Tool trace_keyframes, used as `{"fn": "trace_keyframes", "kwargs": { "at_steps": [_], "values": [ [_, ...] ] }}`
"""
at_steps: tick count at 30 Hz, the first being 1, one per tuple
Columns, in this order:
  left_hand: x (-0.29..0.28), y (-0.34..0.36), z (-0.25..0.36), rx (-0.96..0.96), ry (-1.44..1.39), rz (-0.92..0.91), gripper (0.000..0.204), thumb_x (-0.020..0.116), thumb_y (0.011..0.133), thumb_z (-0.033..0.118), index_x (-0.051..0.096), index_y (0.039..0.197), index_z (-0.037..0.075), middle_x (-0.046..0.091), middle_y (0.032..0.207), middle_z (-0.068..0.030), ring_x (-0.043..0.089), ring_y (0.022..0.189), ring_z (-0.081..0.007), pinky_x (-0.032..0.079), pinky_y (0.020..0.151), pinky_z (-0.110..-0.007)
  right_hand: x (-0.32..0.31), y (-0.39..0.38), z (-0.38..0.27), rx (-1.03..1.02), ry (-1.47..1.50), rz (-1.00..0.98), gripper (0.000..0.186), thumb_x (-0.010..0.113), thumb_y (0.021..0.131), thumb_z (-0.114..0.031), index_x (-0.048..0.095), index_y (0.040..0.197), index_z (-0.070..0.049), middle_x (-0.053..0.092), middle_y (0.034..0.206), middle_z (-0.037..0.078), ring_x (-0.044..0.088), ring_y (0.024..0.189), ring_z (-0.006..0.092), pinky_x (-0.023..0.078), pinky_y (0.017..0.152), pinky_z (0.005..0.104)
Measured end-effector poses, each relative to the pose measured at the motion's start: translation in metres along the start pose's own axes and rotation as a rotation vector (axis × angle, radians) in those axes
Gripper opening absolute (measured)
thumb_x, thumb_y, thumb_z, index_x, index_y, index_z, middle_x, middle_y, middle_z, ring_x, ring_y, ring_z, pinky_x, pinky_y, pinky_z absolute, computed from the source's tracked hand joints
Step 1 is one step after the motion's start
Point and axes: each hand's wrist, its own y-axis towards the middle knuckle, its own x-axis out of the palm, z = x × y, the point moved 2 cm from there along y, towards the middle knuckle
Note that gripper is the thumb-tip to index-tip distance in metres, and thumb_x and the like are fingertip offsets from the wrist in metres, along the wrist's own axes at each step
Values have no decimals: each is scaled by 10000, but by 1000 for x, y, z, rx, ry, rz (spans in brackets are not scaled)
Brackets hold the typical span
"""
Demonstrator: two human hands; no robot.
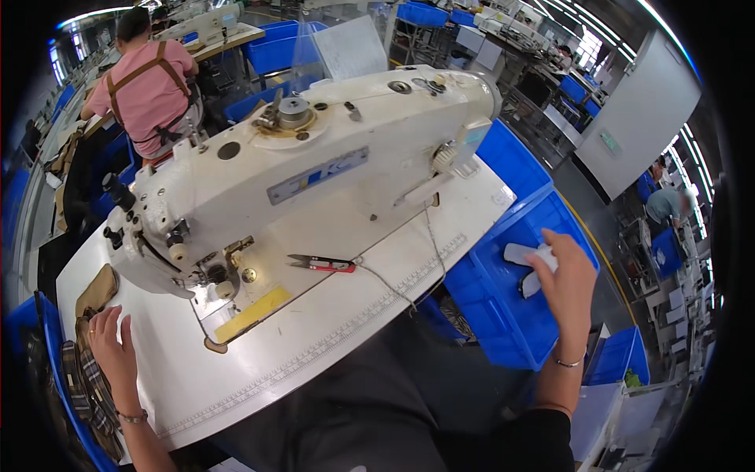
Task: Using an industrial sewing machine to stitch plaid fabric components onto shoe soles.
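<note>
My left hand (pixel 114 354) is open at the left end of the white sewing table (pixel 354 307), fingertips near a tan fabric piece (pixel 96 291) and plaid fabric (pixel 82 377). My right hand (pixel 570 291) has thumb and fingers apart over a blue bin (pixel 495 315), at small pale pieces (pixel 519 253) with dark edges; whether it touches them I cannot tell. The white sewing machine (pixel 307 173) stands between and beyond my hands, its needle area over a metal plate with a yellow strip (pixel 252 315). Red-handled thread snips (pixel 330 266) on a cord lie beside it.
A person in pink (pixel 149 94) sits with their back to me. More blue bins (pixel 617 354) stand at right and behind, near a grey panel (pixel 637 118). Another worker (pixel 668 208) bends at far right. The table's front edge curves above my dark-clothed lap.
</note>
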Motion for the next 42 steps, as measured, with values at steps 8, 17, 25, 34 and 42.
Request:
{"fn": "trace_keyframes", "kwargs": {
  "at_steps": [8, 17, 25, 34, 42],
  "values": [
    [22, 31, -23, -111, -9, -57, 85, 671, 851, 83, 725, 916, 79, 717, 939, -115, 658, 885, -338, 509, 774, -447, 73, -1, -202, -1047, 643, -367, 261, 739, 796, -197, 671, 1017, -75, 577, 707, 28, 611, 598, 200, 462, 504, 345],
    [65, 42, -82, -456, 66, -247, 141, 642, 898, 198, 715, 921, 80, 703, 957, -112, 645, 987, -316, 512, 816, -450, 104, -7, -328, -1662, 875, -88, 99, 635, 739, -90, 550, 790, -95, 475, 648, -11, 569, 559, 116, 446, 485, 262],
    [42, 50, -2, -280, 70, -379, 68, 613, 894, 136, 626, 948, 97, 642, 1040, -78, 585, 1046, -263, 336, 923, -460, 116, -6, -321, -1645, 944, -21, 201, 666, 752, -90, 650, 951, -69, 508, 704, -24, 565, 602, 95, 456, 521, 238],
    [7, -11, 88, -27, -480, -421, 169, 711, 845, 188, 593, 917, 91, 613, 1020, -78, 584, 991, -260, 420, 836, -408, 128, -9, -341, -1485, 941, -249, 636, 746, 803, -462, 635, 1236, -9, 630, 1279, 150, 568, 1225, 307, 437, 1055, 466],
    [-6, -34, -64, -363, 293, -96, 204, 766, 819, 195, 690, 987, 109, 651, 1140, -28, 573, 1115, -236, 362, 909, -445, 134, -7, -342, -1460, 927, -131, 550, 743, 816, -475, 693, 1127, -24, 686, 1166, 119, 627, 1127, 267, 468, 1009, 437]
  ]
}}
